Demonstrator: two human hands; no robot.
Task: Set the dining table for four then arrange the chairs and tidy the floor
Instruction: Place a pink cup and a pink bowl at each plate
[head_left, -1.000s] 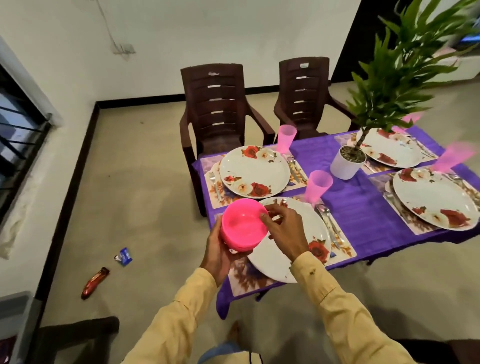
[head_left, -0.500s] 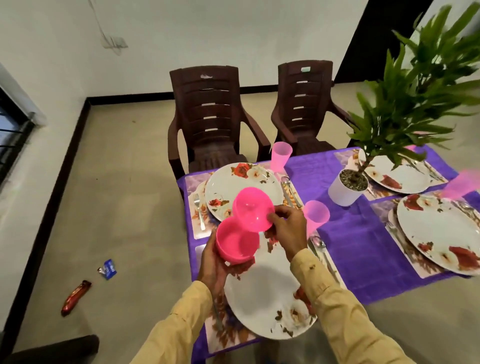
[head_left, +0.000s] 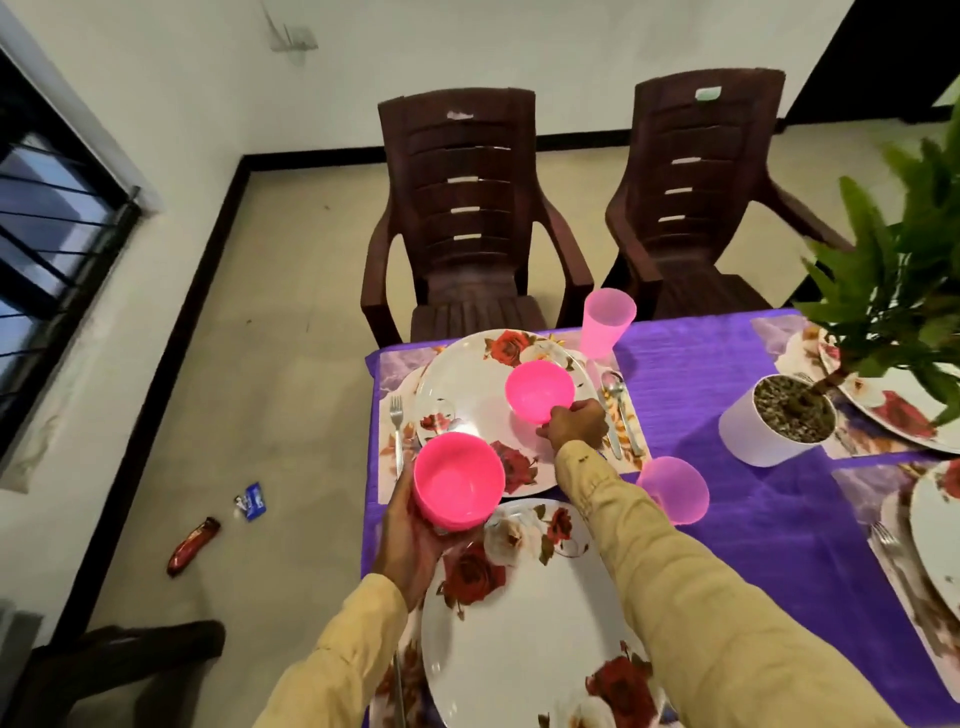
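My left hand (head_left: 410, 540) holds a pink bowl (head_left: 458, 483) from below, above the gap between two floral plates. With my right hand (head_left: 574, 428) I grip a second pink bowl (head_left: 540, 391) by its rim, over the far floral plate (head_left: 467, 384). The near floral plate (head_left: 519, 644) lies under my arms. Both plates rest on placemats on the purple tablecloth (head_left: 727, 395). A fork (head_left: 397, 431) lies left of the far plate and spoons (head_left: 615, 410) right of it. Pink tumblers stand at the back (head_left: 607, 322) and by my right forearm (head_left: 675, 491).
Two brown plastic chairs (head_left: 462, 218) (head_left: 696, 197) face the table's far side. A potted plant in a white pot (head_left: 769, 431) stands mid-table, with more plates to its right (head_left: 893, 415). A red wrapper (head_left: 193, 539) and a blue wrapper (head_left: 252, 500) lie on the floor at left. A dark chair (head_left: 119, 670) is bottom left.
My right hand lifted the upper bowl off the stack and carried it forward over the far plate. My left hand kept the other bowl. The view moved closer to the table.
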